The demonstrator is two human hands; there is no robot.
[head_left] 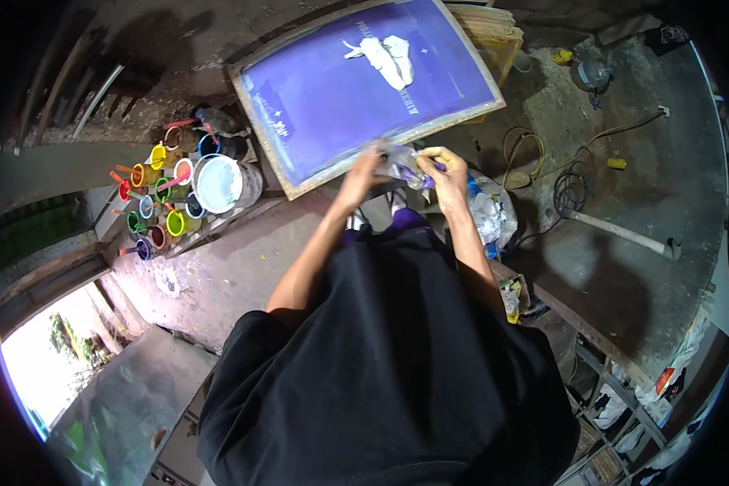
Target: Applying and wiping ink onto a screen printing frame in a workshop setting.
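My right hand (449, 174) is closed on a crumpled, see-through piece of plastic (401, 164) with purple stains, perhaps a bag. My left hand (363, 176) is at the plastic's left side, its fingers smeared by motion, so their grip does not show. Both hands are in front of my body, close to the near edge of a screen-printing frame (300, 146). Purple mesh fills this wooden-edged frame, with faint lettering and small star shapes on it. A crumpled white cloth (393, 65) lies on the mesh towards the far right.
Left of the frame stand a large white bucket (223, 185) and several small paint pots (176, 223) with sticks in them. To the right are a plastic bag of rubbish (494, 215), a coiled hose (522, 154), a pipe (624, 233) and a glass-like jug (591, 74).
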